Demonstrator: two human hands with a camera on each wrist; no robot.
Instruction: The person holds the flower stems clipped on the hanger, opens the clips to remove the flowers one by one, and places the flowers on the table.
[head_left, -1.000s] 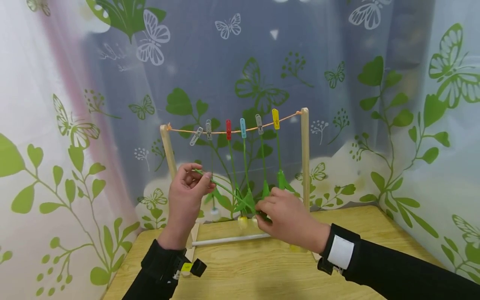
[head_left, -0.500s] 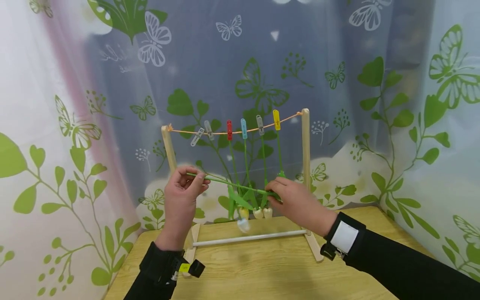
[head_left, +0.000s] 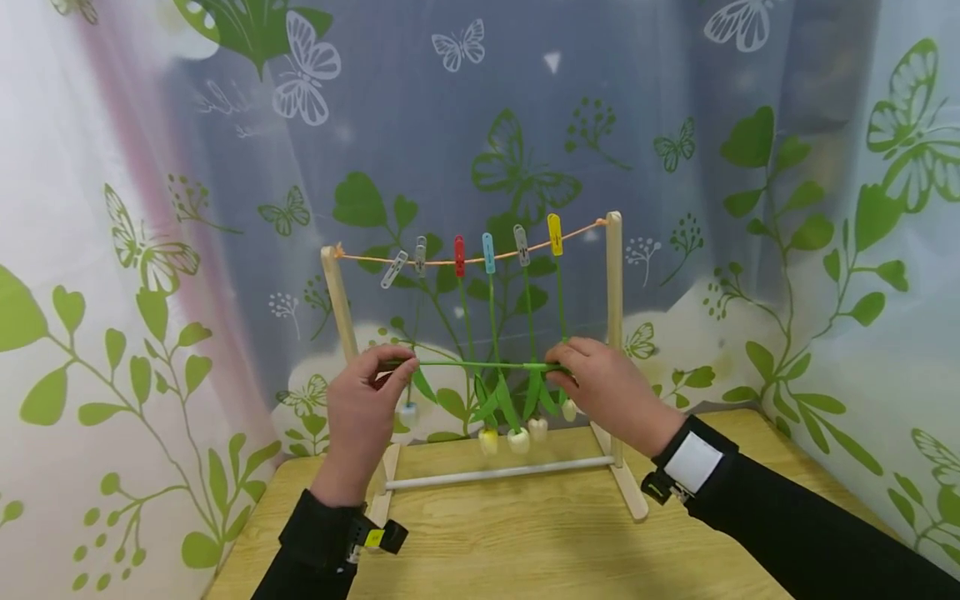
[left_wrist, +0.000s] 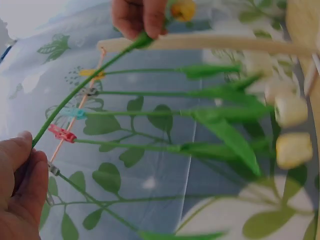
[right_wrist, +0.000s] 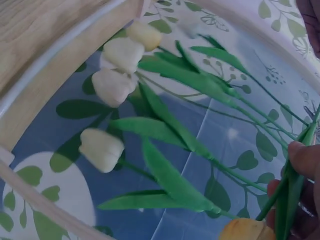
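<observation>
A yellow-orange artificial tulip (left_wrist: 183, 10) is held lengthwise between both hands, in front of a string line. My left hand (head_left: 370, 396) pinches its thin green stem (head_left: 472, 363) near the end. Around its leaves (right_wrist: 290, 200) grips my right hand (head_left: 611, 387); in the head view that hand hides the bloom. Behind them several tulips hang head down from clothespins: a pale blue one (head_left: 408, 414), a yellow one (head_left: 488, 442) and white ones (head_left: 518, 440). A red clothespin (head_left: 459, 255), a blue one (head_left: 489, 252) and a yellow one (head_left: 555, 234) grip stems.
The orange string (head_left: 442, 264) runs between two wooden posts (head_left: 615, 333) with feet on the wooden table (head_left: 495, 542). A white rod (head_left: 502, 474) joins them low down. A tilted clear clothespin (head_left: 393, 269) sits at the string's left end. A patterned curtain (head_left: 420, 150) stands behind.
The held tulip's stem has turned from slanting down rightward to nearly level. My right hand has risen and moved right; my left hand has dropped slightly. The hanging tulips have swung.
</observation>
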